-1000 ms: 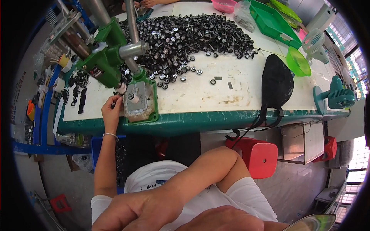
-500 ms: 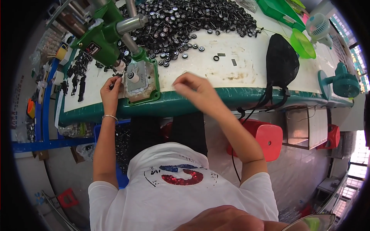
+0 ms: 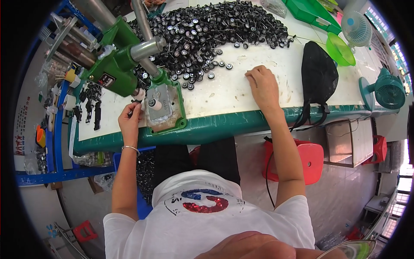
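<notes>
My left hand is at the left side of the green press's base, fingers pinched on a small dark part next to the white pin in the fixture. The green hand press with its metal lever stands over it. My right hand lies palm down on the white tabletop, fingertips bent onto the surface just right of the pile's loose edge; what is under them is hidden. A large pile of small black wheels on axles covers the table's far side.
A black mesh bag hangs over the table's green front edge at the right. Behind it sit a green bowl, a green tray and two small fans. A red stool stands below; blue racks with parts are at left.
My right arm has risen from my lap, crossed the table edge and settled on the tabletop right of the pile. My left hand has stayed at the press base.
</notes>
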The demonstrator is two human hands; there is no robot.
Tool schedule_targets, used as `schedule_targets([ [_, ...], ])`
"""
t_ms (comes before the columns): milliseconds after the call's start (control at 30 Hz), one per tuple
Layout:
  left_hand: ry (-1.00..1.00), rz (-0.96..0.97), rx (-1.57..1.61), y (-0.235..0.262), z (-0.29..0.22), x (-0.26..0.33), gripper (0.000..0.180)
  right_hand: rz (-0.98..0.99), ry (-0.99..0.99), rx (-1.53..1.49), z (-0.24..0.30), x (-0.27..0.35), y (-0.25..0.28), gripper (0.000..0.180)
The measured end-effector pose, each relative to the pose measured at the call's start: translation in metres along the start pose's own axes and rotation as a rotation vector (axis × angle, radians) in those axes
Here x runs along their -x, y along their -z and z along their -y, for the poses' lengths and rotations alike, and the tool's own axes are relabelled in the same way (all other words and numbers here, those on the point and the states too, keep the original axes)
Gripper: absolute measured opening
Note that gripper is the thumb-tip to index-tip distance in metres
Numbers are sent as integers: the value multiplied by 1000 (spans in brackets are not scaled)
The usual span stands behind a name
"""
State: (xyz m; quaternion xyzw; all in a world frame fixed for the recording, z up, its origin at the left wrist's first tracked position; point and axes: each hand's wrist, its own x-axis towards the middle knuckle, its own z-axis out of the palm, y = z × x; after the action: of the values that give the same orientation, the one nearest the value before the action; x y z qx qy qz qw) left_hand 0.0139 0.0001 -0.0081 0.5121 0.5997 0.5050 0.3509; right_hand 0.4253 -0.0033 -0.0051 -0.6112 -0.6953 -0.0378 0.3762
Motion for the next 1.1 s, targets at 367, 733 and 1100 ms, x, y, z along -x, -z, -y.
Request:
schedule_targets([
  [367, -33, 1, -57, 8, -4, -2, 12, 51, -98, -348, 15, -58, -24, 20],
  [733, 8, 8, 50, 5, -5, 3, 10, 90, -26, -23, -2, -84, -68, 37],
  [1100, 31, 20, 57, 2, -6, -1, 11, 28, -3, -75, -2, -85, -77, 35],
])
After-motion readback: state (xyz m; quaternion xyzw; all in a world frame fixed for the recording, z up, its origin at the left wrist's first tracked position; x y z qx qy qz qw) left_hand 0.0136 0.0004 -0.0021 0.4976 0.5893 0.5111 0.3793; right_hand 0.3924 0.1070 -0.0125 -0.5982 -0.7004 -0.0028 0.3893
